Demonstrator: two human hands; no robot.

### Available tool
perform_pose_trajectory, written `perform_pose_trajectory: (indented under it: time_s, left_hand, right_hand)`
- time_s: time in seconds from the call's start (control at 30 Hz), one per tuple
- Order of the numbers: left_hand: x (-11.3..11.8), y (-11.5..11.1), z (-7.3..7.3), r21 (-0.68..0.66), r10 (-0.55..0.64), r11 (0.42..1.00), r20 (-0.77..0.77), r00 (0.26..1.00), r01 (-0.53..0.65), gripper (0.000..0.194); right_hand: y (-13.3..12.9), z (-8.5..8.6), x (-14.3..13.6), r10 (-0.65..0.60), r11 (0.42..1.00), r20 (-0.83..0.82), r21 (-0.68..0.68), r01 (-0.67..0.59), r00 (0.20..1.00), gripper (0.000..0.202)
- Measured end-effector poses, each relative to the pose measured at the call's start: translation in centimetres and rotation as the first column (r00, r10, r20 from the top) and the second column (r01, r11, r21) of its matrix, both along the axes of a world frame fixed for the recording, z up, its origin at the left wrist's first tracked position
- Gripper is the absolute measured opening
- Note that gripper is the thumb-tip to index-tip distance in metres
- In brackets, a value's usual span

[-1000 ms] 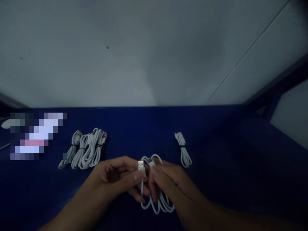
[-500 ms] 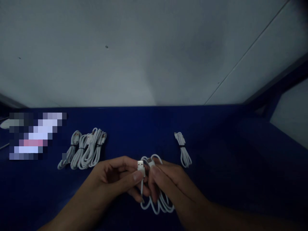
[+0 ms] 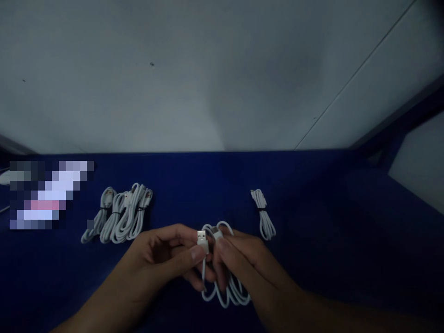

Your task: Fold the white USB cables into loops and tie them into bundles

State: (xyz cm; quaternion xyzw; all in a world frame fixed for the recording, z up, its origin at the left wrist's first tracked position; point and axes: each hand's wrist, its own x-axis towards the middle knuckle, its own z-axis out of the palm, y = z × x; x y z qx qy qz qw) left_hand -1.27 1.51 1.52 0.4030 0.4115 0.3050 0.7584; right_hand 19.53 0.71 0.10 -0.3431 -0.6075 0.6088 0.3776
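A white USB cable (image 3: 225,296) hangs in loose loops between my two hands, low in the middle of the view. My left hand (image 3: 173,254) pinches one end, with the thumb on the plug's white housing and the metal USB-A plug (image 3: 201,236) pointing up. Close beside it, my right hand (image 3: 243,259) grips the cable's other connector (image 3: 217,234) between thumb and fingers, along with part of the coil. Some of the loops are hidden behind the right hand's fingers.
Several white cables bundled with black ties (image 3: 125,217) lie on the blue table (image 3: 201,185) to the left. One tied cable (image 3: 264,215) lies to the right. A pixelated bright object (image 3: 55,194) is at far left. A pale wall (image 3: 173,92) rises behind.
Both hands keep the same hold on the cable. The whole view has shifted very slightly; nothing else visibly differs.
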Motion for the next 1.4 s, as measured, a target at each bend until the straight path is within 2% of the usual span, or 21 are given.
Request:
perform_pose_trajectory:
  time_s: [0.17,0.3,0.73,1.03,1.4]
  left_hand:
    - [-0.01,0.02,-0.22,-0.005,0.003,1.0,-0.008,1.0,-0.004,0.009]
    - [-0.13,-0.03,-0.37,0.0,-0.004,1.0,0.009,1.0,0.004,0.01]
    - [0.04,0.06,-0.09,-0.008,0.009,1.0,0.002,1.0,-0.009,0.009]
    - [-0.08,0.28,-0.94,0.022,0.009,1.0,0.041,0.999,-0.01,0.009]
    - [-0.08,0.17,-0.47,0.0,0.004,1.0,0.007,1.0,-0.004,0.01]
  right_hand:
    - [0.01,-0.1,-0.06,0.016,1.0,-0.026,-0.023,-0.017,1.0,0.054]
    - [0.01,0.04,-0.06,0.034,0.999,-0.008,0.007,-0.034,0.999,0.055]
    - [0.04,-0.17,0.04,0.004,1.0,0.013,0.018,-0.004,1.0,0.054]
    - [-0.08,-0.17,0.03,-0.009,0.999,0.018,0.046,0.009,1.0,0.054]
    - [-0.1,-0.31,0.15,-0.002,1.0,0.017,0.024,0.002,1.0,0.054]
